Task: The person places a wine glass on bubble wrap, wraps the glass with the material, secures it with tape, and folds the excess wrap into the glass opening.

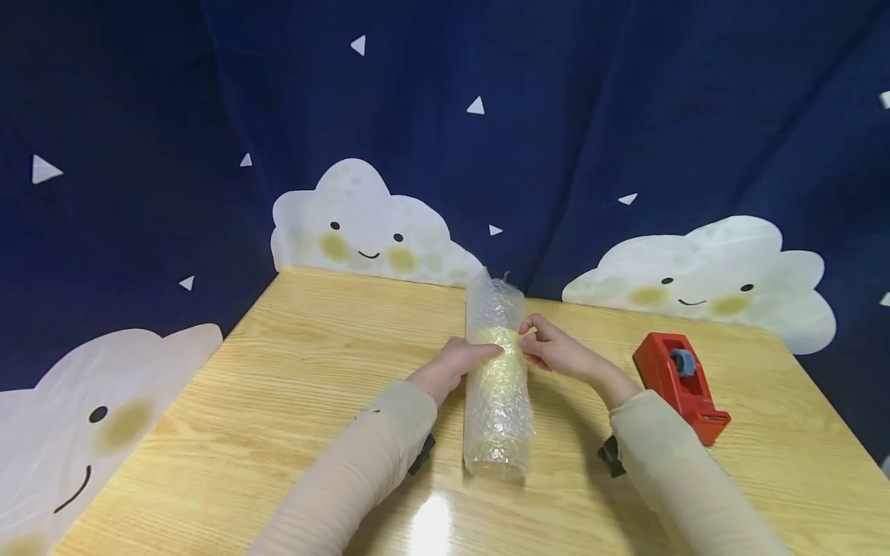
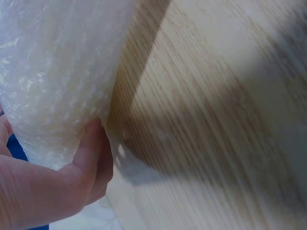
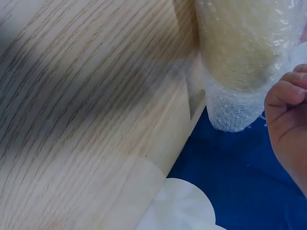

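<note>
A long cylinder in clear bubble wrap [image 1: 497, 394], with something yellow showing through it, lies on the table pointing away from me. My left hand [image 1: 464, 361] grips its left side, thumb reaching over the top. In the left wrist view, fingers [image 2: 93, 148] of that hand curl in against the bubble wrap. On the opposite side is my right hand [image 1: 552, 347], fingers bent, fingertips right at the wrap's edge. The right wrist view shows that hand's curled fingers [image 3: 288, 93] beside the wrap; whether they pinch anything I cannot tell.
A red tape dispenser [image 1: 681, 386] with a blue-cored roll stands to the right, beyond the right forearm. The wooden table [image 1: 313, 347] ends at a dark blue curtain [image 1: 417, 100] printed with clouds. The wrap's far end reaches close to the table's back edge.
</note>
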{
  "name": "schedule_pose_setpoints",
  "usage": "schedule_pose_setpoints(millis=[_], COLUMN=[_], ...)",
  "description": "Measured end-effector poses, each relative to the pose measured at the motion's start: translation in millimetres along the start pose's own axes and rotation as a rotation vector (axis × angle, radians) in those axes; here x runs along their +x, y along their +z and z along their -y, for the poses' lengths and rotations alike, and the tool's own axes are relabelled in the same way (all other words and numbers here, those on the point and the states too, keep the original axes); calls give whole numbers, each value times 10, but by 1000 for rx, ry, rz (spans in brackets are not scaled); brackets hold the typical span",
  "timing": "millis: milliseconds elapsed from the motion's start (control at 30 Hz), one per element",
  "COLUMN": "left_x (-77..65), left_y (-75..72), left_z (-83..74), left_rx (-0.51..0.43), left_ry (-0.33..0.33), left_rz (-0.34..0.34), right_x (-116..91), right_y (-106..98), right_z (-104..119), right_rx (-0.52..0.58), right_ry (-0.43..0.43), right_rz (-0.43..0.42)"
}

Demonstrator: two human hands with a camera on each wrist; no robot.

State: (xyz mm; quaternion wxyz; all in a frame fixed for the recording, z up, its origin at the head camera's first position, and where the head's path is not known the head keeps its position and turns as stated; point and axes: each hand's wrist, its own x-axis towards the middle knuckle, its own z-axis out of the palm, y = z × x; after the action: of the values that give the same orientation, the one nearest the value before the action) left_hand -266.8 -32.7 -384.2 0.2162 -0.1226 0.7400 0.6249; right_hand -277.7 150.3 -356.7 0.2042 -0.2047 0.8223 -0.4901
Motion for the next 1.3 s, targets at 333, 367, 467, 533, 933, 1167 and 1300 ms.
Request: schedule_pose_setpoints(millis=[333, 367, 467, 533, 933, 1167, 1300], left_x=[11, 15, 24, 26, 39, 5, -14], left_y=[0, 8, 22, 29, -109, -95, -53], left_z=[-12, -14, -18, -21, -31, -74, -85], left_rx=[2, 0, 12, 13, 40, 44, 39], left_ry=[-9, -11, -25, -32, -41, -37, -28], left_rz=[-15, -16, -11, -5, 100, 130, 112], right_x=[64, 65, 74, 76, 140, 111, 89], right_y=[28, 29, 33, 39, 119, 91, 54], right_z=[-66, -70, -86, -90, -124, -125, -179], right_rx=[13, 11, -14, -38, -68, -54, -5], right_ry=[1, 5, 1, -4, 31, 72, 98], right_rz=[20, 18, 9, -6, -64, -58, -35])
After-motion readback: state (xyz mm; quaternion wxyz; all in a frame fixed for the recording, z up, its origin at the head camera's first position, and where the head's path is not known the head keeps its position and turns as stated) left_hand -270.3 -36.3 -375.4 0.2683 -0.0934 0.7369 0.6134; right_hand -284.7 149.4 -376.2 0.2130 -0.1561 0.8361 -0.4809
